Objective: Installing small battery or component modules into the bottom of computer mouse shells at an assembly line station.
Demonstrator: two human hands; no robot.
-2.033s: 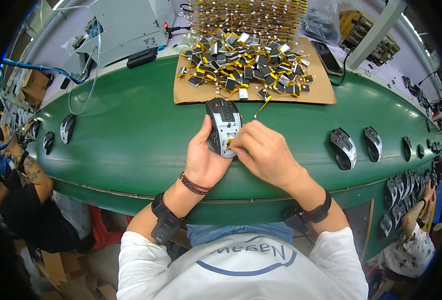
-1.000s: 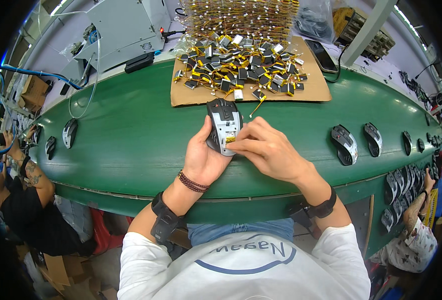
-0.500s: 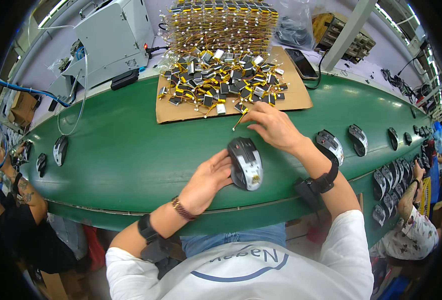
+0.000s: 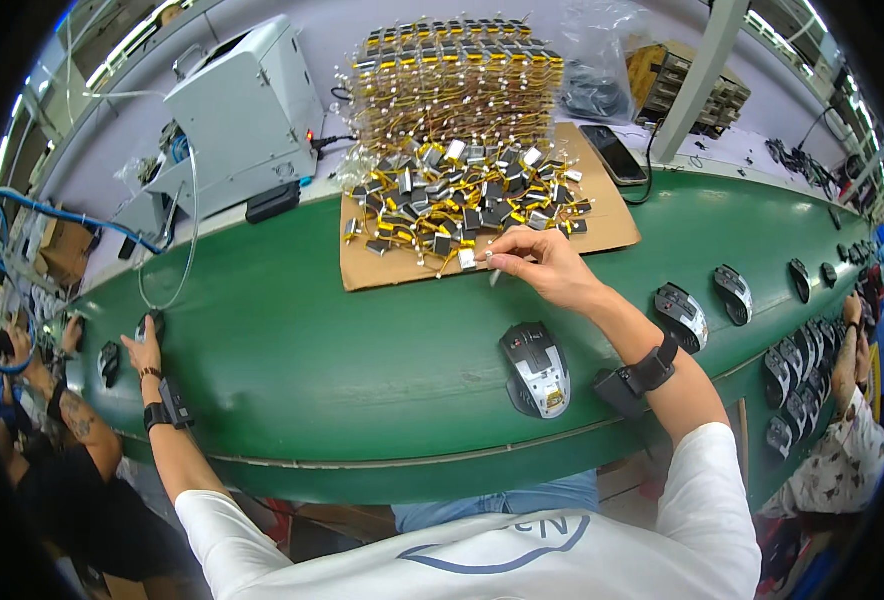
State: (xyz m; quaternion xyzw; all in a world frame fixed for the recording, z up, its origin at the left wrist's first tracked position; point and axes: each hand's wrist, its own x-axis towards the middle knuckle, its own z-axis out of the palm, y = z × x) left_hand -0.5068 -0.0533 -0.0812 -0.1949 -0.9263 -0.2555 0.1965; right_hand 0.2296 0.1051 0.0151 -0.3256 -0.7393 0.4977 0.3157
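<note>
My right hand (image 4: 542,265) is closed in a pinch at the front edge of the battery pile (image 4: 462,205). A white plug end shows at its fingertips, and a blurred grey piece of a small wired battery (image 4: 495,278) hangs below. My left hand (image 4: 145,352) reaches far to the left, its fingers and thumb around a dark computer mouse (image 4: 152,324) that they partly hide. In front of me a black and grey mouse (image 4: 537,370) with a translucent rear shell lies untouched on the green belt (image 4: 362,400).
The batteries lie on a cardboard sheet (image 4: 362,275), with a stacked battery block (image 4: 457,90) behind. More mice (image 4: 682,318) lie to the right, rows of them beyond. A phone (image 4: 612,155), a grey machine (image 4: 247,110) and a hanging tube (image 4: 195,200) are nearby. Co-workers sit at both sides.
My left hand has let go of the mouse before me and moved far left to another. My right hand stays by the pile; the pinched battery's hanging wire no longer shows.
</note>
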